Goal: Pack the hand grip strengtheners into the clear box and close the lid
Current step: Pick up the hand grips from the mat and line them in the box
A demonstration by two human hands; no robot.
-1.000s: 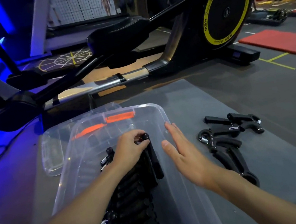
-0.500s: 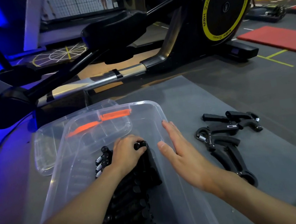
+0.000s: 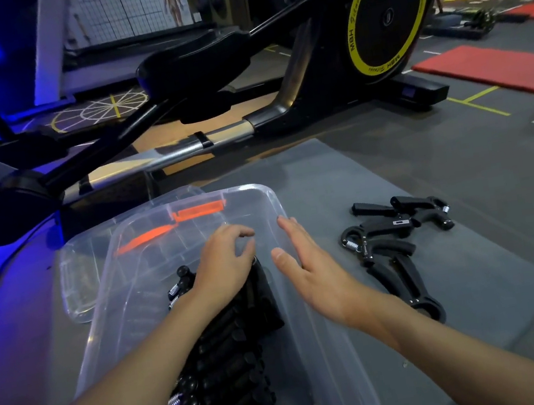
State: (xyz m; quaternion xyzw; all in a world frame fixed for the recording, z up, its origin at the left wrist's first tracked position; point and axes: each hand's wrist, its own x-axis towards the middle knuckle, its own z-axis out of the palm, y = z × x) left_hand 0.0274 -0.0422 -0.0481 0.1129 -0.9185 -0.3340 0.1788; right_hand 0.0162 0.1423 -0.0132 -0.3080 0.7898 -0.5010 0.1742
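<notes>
Left of the left hand, a thin see-through plastic lid (image 3: 78,293) with rounded corners lies flat on the floor, partly tucked behind the clear box (image 3: 330,359). The box is glossy, soft-cornered plastic, and two orange clips (image 3: 199,210) show at its far end, beyond the left fingertips. Inside it, under the left wrist and forearm, runs a packed row of grip strengtheners (image 3: 229,374): matt black ribbed foam handles with small bright steel coil springs along their left side.

The left hand (image 3: 223,267) reaches in over the far end of that row, palm down, fingers loosely curled with thumb and forefinger near each other and nothing seen between them. The right hand (image 3: 307,272) is flat, fingers straight and pressed together, thumb apart, lying edge-on along the box's right rim.

Right of that hand, a loose heap of grip strengtheners (image 3: 399,241), black and hooked, rests on the smooth grey mat (image 3: 484,274), well apart from the box.
</notes>
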